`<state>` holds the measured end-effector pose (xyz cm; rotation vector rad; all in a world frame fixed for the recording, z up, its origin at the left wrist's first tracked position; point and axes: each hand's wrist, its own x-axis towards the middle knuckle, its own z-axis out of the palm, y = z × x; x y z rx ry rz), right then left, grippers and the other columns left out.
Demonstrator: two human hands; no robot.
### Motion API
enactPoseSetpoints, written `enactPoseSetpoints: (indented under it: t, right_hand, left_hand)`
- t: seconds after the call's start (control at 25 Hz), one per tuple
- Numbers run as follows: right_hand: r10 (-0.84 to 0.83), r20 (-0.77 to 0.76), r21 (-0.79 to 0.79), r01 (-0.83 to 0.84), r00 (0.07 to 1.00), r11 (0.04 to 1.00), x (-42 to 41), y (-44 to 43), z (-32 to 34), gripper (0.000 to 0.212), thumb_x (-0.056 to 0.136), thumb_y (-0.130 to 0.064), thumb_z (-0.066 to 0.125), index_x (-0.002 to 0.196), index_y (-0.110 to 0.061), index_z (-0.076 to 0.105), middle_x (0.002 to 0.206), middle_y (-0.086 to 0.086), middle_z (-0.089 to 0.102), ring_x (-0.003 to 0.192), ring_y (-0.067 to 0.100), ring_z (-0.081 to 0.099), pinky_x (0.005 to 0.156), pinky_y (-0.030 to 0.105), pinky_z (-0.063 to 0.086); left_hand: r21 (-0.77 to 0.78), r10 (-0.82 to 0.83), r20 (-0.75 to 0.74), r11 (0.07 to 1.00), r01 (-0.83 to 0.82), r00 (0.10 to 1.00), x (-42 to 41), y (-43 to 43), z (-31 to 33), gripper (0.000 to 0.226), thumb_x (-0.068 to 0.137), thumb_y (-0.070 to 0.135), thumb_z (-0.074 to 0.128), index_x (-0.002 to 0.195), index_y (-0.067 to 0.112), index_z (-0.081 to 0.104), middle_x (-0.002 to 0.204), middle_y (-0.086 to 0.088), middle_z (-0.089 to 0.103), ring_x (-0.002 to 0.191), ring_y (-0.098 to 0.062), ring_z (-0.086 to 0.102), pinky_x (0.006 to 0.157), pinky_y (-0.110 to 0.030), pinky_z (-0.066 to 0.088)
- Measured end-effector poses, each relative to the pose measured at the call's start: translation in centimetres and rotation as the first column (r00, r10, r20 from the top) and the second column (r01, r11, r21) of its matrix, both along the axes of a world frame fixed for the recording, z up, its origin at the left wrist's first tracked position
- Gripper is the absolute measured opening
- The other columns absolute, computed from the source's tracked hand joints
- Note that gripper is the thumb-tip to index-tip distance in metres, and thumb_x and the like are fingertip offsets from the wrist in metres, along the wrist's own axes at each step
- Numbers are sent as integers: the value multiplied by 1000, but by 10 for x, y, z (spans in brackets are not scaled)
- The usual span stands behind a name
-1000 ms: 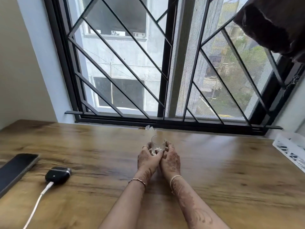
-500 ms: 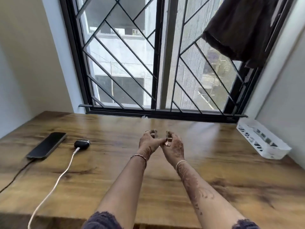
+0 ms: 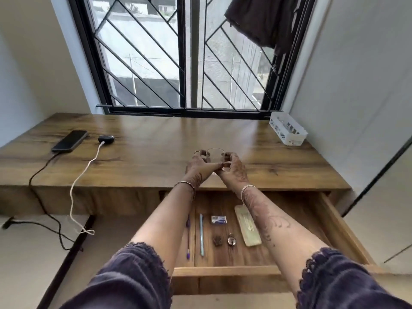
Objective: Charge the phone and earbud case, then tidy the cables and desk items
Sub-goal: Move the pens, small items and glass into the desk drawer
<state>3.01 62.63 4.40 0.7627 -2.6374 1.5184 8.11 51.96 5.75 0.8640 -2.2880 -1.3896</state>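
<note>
Black cable (image 3: 35,190): it runs from the phone's near end, over the surface edge and down to the floor.
Phone (image 3: 70,140): it lies flat and dark at the far left of the wooden surface (image 3: 142,157).
White cable (image 3: 83,188): it is plugged into the earbud case and hangs off the front edge, with a loop at the bottom.
Earbud case (image 3: 106,138): small and black, just right of the phone.
Left hand (image 3: 197,164): its grip is closed on the left side of a clear glass (image 3: 215,155).
Right hand (image 3: 234,167): its grip is closed on the right side of the same glass, above the surface.
Open drawer (image 3: 334,224): inside lie two pens (image 3: 201,235), a small box (image 3: 219,219) and a flat pale case (image 3: 248,228).
White basket (image 3: 287,128): far right, by the window.
</note>
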Motion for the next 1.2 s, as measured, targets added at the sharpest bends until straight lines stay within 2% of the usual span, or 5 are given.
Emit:
enactPoseSetpoints:
  t: [0.16,0.44,0.68,0.92,1.2]
  right_hand:
    - [-11,43,106,6,999,994,27,59,-25,59,75,-20,75,125,-6,47,123,12,60,113,26,59,99,31,43]
    - [-75,123,138,58,990,989,45,126,-67,55,76,-15,73,125,-17,49,117,2,67,108,20,63,93,28,47]
    - [-131,192,181,96,972,979,30,156,-94,57,79,-15,72,130,-18,47,126,2,61,117,18,56,93,20,40]
    - [-251,263,245,187,932,951,2,179,-115,56,79,-4,65,129,-18,42,122,4,60,113,20,58,96,27,44]
    - [-411,318,359,293,854,886,-23,198,-137,55,79,-10,69,127,-16,43,119,6,61,113,24,59,93,26,42]
  left_hand:
    - [-6,-86,18,996,87,996,30,58,-21,55,67,36,81,112,17,55,100,3,68,97,-14,62,84,-24,45]
    - [65,-187,98,981,181,977,40,112,-73,64,60,46,79,116,25,54,106,3,69,100,-14,65,92,-35,52]
    - [68,-285,134,958,278,949,16,143,-98,54,65,44,81,110,25,58,104,10,67,92,-5,64,85,-20,50]
    - [144,-424,173,904,403,889,-22,158,-125,57,70,40,79,121,24,57,114,7,64,108,-9,60,93,-22,46]
    - [275,-572,208,813,514,793,-52,182,-156,62,83,22,69,138,15,44,133,1,55,126,-14,50,109,-31,38]
